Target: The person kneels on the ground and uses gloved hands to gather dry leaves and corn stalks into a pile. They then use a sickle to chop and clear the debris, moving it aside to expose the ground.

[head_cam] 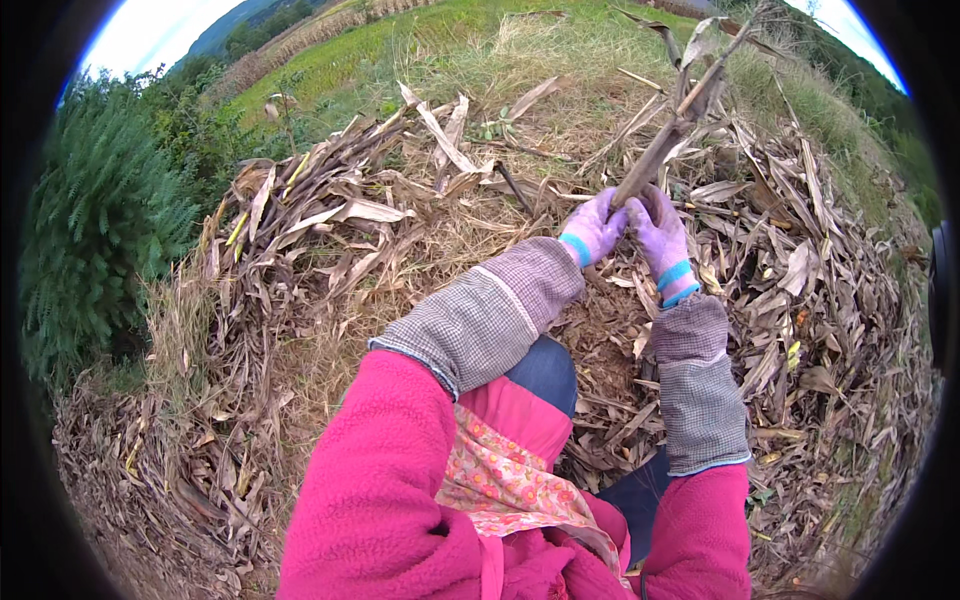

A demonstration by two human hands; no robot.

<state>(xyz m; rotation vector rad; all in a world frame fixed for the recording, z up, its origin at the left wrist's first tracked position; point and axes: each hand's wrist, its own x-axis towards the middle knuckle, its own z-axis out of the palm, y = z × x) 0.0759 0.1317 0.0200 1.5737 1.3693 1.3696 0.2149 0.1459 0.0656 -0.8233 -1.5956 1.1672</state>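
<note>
A bundle of dry corn stalks [651, 161] slants up and away to the right from my two gloved hands, its lower end between them. My left hand [598, 225], in a light purple glove with a blue cuff band, has its fingers closed round the bottom of the bundle. On the other side of the same end is my right hand [660, 229], gloved alike, with its fingers curled against the stalks. The undersides of the fingers are partly hidden. Checked sleeve covers reach from both wrists up the forearms.
A pile of cut corn stalks [337, 169] lies ahead to the left. Dry husks and leaves [795, 300] are heaped at the right. Straw and bare soil [600, 337] show by my knee. A green bush [97, 217] stands at the far left, and grass [450, 45] grows beyond.
</note>
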